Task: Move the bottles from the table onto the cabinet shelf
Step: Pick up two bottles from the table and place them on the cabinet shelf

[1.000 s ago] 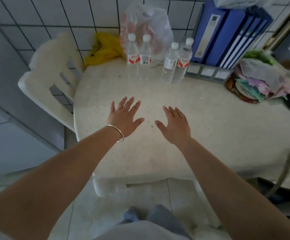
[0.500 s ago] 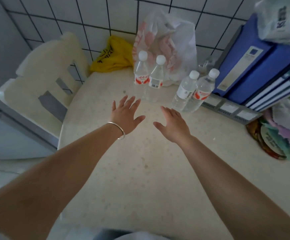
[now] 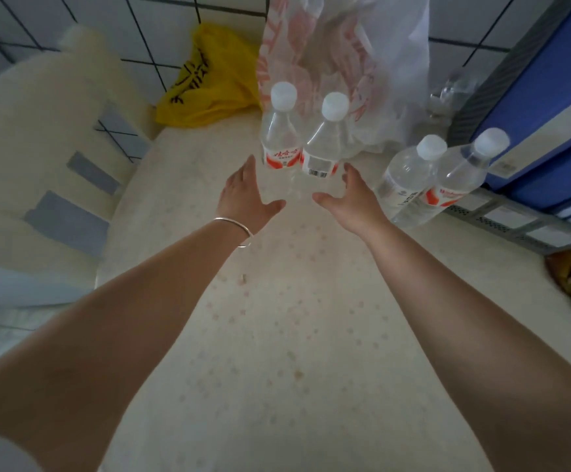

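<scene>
Both hands have closed in: left hand (image 3: 243, 195) and right hand (image 3: 355, 199) spread open, empty, flanking two bottles (image 3: 299, 148) at twelve o'clock on the table (image 3: 277, 335). Squeezing them together risks toppling either.

Bare forearms, thin silver bangle (image 3: 239, 229) on left wrist.

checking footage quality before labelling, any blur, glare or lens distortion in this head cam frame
Head view: dim, soft light, no harsh glare; wide-angle bend tilts the clear plastic bottles with white caps and blue binders outward; cream plastic chair and frame edges look soft; open left hand and right hand are slightly blurred.
</scene>
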